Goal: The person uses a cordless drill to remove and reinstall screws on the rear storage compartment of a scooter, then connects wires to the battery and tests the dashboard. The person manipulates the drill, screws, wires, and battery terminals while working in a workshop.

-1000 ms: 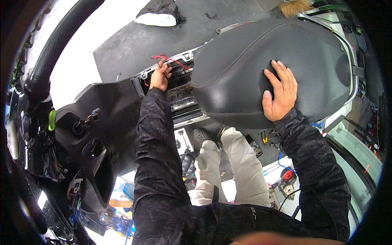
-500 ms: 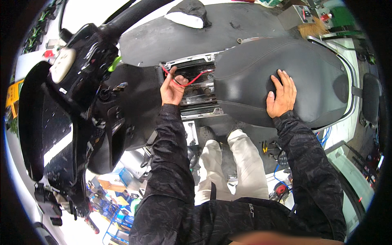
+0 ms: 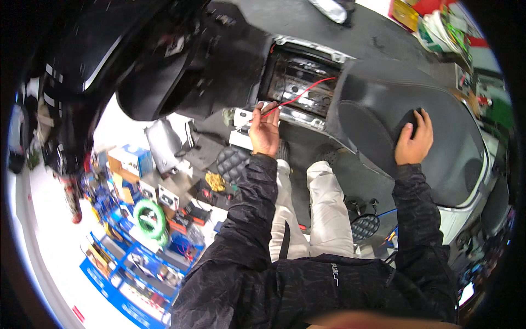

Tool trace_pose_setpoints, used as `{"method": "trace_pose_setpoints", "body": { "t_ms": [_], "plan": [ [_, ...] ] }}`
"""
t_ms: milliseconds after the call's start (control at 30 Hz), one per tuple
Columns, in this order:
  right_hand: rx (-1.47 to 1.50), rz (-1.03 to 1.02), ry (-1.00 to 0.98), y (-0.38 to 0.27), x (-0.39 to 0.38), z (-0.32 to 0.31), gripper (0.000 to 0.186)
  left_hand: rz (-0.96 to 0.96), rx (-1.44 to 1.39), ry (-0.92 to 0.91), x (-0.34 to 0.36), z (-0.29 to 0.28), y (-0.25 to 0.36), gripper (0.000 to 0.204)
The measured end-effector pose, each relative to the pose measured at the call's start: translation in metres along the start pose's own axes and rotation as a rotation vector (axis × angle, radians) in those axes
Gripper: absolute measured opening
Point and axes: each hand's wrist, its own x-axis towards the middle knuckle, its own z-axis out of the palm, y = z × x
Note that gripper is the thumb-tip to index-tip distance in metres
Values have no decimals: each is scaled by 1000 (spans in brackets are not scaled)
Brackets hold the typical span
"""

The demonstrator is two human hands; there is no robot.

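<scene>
A scooter with a black seat stretches across in front of me. Ahead of the seat is an uncovered rectangular compartment, dark and metallic inside, with a pale frame round it. Out of it, from the seat side, runs a thin red wire. My left hand is palm up at the compartment's near edge, fingers curled on the wire's end; the fingertips are blurred. Flat on the seat rests my right hand, holding nothing, its fingers extended.
Cardboard boxes, a green ring-shaped coil and blue trays of parts lie at the lower left. A black quilted pad is near my left forearm. Round mirrors lie by my legs. Tubs and bags stand at the far right.
The view has swung, showing more of the floor at left. My left hand has drawn the red wire toward me, from over the compartment to its near edge. My right hand stays on the seat.
</scene>
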Motion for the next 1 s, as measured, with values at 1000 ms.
{"method": "trace_pose_setpoints", "body": {
  "t_ms": [1000],
  "plan": [
    [650, -184, -952, -171, -228, 234, 21, 21, 1632, 137, -70, -271, -4, 38]
  ]
}}
